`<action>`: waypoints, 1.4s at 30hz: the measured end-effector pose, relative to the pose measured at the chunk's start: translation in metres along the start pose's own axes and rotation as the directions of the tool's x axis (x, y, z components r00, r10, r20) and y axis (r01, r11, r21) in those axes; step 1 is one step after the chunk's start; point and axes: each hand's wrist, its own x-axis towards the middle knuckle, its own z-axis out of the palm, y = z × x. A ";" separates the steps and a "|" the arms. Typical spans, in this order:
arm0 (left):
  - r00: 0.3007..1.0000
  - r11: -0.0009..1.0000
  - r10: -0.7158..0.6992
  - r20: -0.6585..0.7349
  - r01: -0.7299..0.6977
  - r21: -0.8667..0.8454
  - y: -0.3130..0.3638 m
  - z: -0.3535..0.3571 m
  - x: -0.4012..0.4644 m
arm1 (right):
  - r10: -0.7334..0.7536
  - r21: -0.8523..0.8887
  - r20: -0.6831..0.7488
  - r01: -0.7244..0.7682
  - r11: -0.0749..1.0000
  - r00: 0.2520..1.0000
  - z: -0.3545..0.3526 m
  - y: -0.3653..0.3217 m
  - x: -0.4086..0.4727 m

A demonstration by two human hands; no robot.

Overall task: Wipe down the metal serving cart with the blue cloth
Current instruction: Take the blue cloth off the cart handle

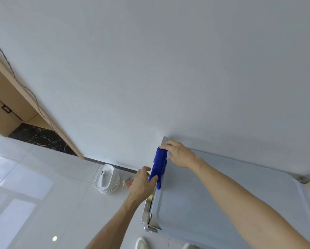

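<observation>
The metal serving cart (pixel 213 191) stands against a white wall, its flat top filling the lower right. A blue cloth (pixel 159 164) is draped over the cart's left rail. My left hand (pixel 141 184) grips the cloth's lower end at the rail, thumb on the cloth. My right hand (pixel 181 155) presses on the cloth's upper end near the rail's far corner, fingers spread over it. The shiny rail (pixel 148 211) shows below my left hand, down to the near corner bracket.
A stack of white dishes (pixel 106 178) sits on the glossy white floor tiles left of the cart. A small orange item (pixel 128 182) lies beside it. A wooden door frame (pixel 33 108) runs along the left. My shoe tips (pixel 141 243) show at the bottom.
</observation>
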 end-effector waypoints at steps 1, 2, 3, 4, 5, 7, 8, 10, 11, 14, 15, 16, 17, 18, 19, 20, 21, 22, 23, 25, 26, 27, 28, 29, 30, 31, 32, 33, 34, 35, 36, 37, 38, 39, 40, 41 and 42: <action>1.000 1.000 -0.004 -0.008 0.005 0.016 0.002 0.002 0.003 | -0.018 -0.057 0.010 0.018 0.998 1.000 0.000 0.001 0.005; 1.000 0.999 -0.010 -0.016 0.010 0.035 0.004 0.003 0.005 | -0.035 -0.113 0.024 0.037 0.993 0.999 0.000 0.002 0.009; 1.000 0.999 -0.022 -0.021 0.023 0.049 0.006 0.005 0.008 | -0.051 -0.161 0.047 0.058 0.985 0.998 0.001 0.004 0.014; 0.999 0.998 -0.038 -0.027 0.039 0.054 0.009 0.007 0.010 | -0.067 -0.199 0.075 0.081 0.977 0.995 0.002 0.007 0.018; 0.998 0.997 -0.056 -0.034 0.058 0.051 0.011 0.010 0.011 | -0.083 -0.224 0.106 0.105 0.969 0.991 0.003 0.010 0.022; 0.995 0.995 -0.085 -0.057 0.088 0.042 0.013 0.017 0.013 | -0.116 -0.249 0.161 0.154 0.956 0.980 0.005 0.015 0.032; 0.993 0.995 -0.094 -0.073 0.097 0.035 0.014 0.021 0.014 | -0.134 -0.251 0.177 0.176 0.952 0.975 0.007 0.017 0.037; 0.989 0.994 -0.105 -0.106 0.105 -0.008 0.014 0.026 0.016 | -0.157 -0.245 0.183 0.199 0.949 0.971 0.011 0.018 0.046; 0.987 0.994 -0.108 -0.119 0.105 -0.037 0.014 0.028 0.016 | -0.162 -0.243 0.179 0.203 0.949 0.970 0.013 0.017 0.051; 0.978 0.983 -0.143 -0.151 0.123 -0.136 0.012 0.028 0.017 | -0.165 -0.258 0.178 0.208 0.943 0.970 0.015 0.015 0.063; 0.973 0.974 -0.169 -0.159 0.140 -0.178 0.011 0.028 0.017 | -0.166 -0.260 0.177 0.209 0.943 0.970 0.014 0.015 0.066; 0.966 0.962 -0.199 -0.165 0.159 -0.224 0.011 0.027 0.017 | -0.171 -0.267 0.164 0.211 0.940 0.972 0.013 0.014 0.067; 0.959 0.948 -0.225 -0.173 0.175 -0.264 0.011 0.027 0.017 | -0.180 -0.285 0.136 0.213 0.935 0.974 0.011 0.014 0.068; 0.954 0.940 -0.237 -0.182 0.178 -0.291 0.011 0.026 0.017 | -0.195 -0.312 0.099 0.217 0.925 0.976 0.011 0.014 0.066; 0.953 0.938 -0.234 -0.191 0.170 -0.302 0.012 0.025 0.017 | -0.221 -0.345 0.056 0.226 0.911 0.974 0.012 0.015 0.064; 0.955 0.940 -0.222 -0.196 0.156 -0.303 0.012 0.024 0.016 | -0.257 -0.371 0.010 0.242 0.897 0.966 0.013 0.016 0.062; 0.958 0.941 -0.207 -0.197 0.139 -0.309 0.011 0.022 0.015 | -0.299 -0.376 -0.033 0.265 0.888 0.954 0.015 0.019 0.058; 0.962 0.939 -0.190 -0.197 0.119 -0.323 0.010 0.020 0.012 | -0.337 -0.347 -0.067 0.295 0.890 0.939 0.015 0.023 0.053; 0.965 0.936 -0.170 -0.200 0.095 -0.338 0.009 0.018 0.010 | -0.363 -0.280 -0.088 0.327 0.903 0.928 0.014 0.030 0.048; 0.972 0.937 -0.104 -0.211 0.024 -0.347 0.008 0.014 0.007 | -0.359 -0.054 -0.088 0.355 0.933 0.929 0.007 0.045 0.033; 0.975 0.939 -0.058 -0.213 -0.019 -0.343 0.009 0.012 0.005 | -0.326 0.091 -0.072 0.332 0.939 0.943 0.004 0.053 0.023; 0.977 0.941 -0.011 -0.213 -0.062 -0.332 0.012 0.011 0.005 | -0.283 0.240 -0.056 0.288 0.927 0.958 0.002 0.059 0.012; 0.977 0.943 0.038 -0.212 -0.105 -0.315 0.016 0.010 0.005 | -0.229 0.369 -0.045 0.229 0.901 0.972 -0.001 0.064 0.001; 0.973 0.943 0.089 -0.211 -0.151 -0.298 0.021 0.009 0.005 | -0.168 0.467 -0.046 0.170 0.868 0.985 -0.003 0.067 -0.011; 0.968 0.936 0.133 -0.212 -0.193 -0.294 0.026 0.007 0.006 | -0.114 0.533 -0.056 0.127 0.837 0.992 -0.005 0.069 -0.022; 0.963 0.926 0.170 -0.210 -0.229 -0.301 0.032 0.007 0.006 | -0.069 0.579 -0.081 0.103 0.809 0.994 -0.006 0.071 -0.032; 0.958 0.914 0.205 -0.200 -0.260 -0.310 0.039 0.007 0.007 | -0.026 0.612 -0.121 0.096 0.785 0.992 -0.007 0.074 -0.045; 0.952 0.903 0.242 -0.188 -0.292 -0.316 0.047 0.008 0.007 | 0.014 0.638 -0.165 0.096 0.764 0.986 -0.008 0.077 -0.057; 0.942 0.891 0.286 -0.175 -0.328 -0.314 0.054 0.009 0.007 | 0.057 0.663 -0.203 0.095 0.742 0.978 -0.009 0.080 -0.069; 0.928 0.878 0.337 -0.157 -0.370 -0.303 0.061 0.010 0.007 | 0.103 0.687 -0.230 0.087 0.721 0.968 -0.008 0.083 -0.081; 0.914 0.867 0.386 -0.128 -0.407 -0.287 0.066 0.013 0.007 | 0.145 0.706 -0.249 0.077 0.704 0.958 -0.006 0.086 -0.093; 0.900 0.859 0.426 -0.089 -0.433 -0.272 0.070 0.016 0.007 | 0.180 0.718 -0.264 0.068 0.693 0.947 -0.002 0.090 -0.105; 0.889 0.853 0.457 -0.042 -0.451 -0.263 0.071 0.021 0.006 | 0.210 0.727 -0.276 0.061 0.684 0.938 0.003 0.093 -0.118; 0.878 0.851 0.479 0.011 -0.461 -0.253 0.070 0.027 0.005 | 0.239 0.739 -0.277 0.047 0.672 0.931 0.010 0.096 -0.130; 0.868 0.852 0.492 0.064 -0.466 -0.237 0.068 0.033 0.004 | 0.269 0.752 -0.265 0.024 0.659 0.926 0.018 0.099 -0.142; 0.861 0.858 0.495 0.113 -0.464 -0.221 0.066 0.040 0.003 | 0.298 0.762 -0.244 -0.007 0.647 0.923 0.026 0.102 -0.153; 0.858 0.865 0.489 0.157 -0.454 -0.212 0.063 0.047 0.002 | 0.323 0.770 -0.218 -0.042 0.637 0.921 0.035 0.105 -0.164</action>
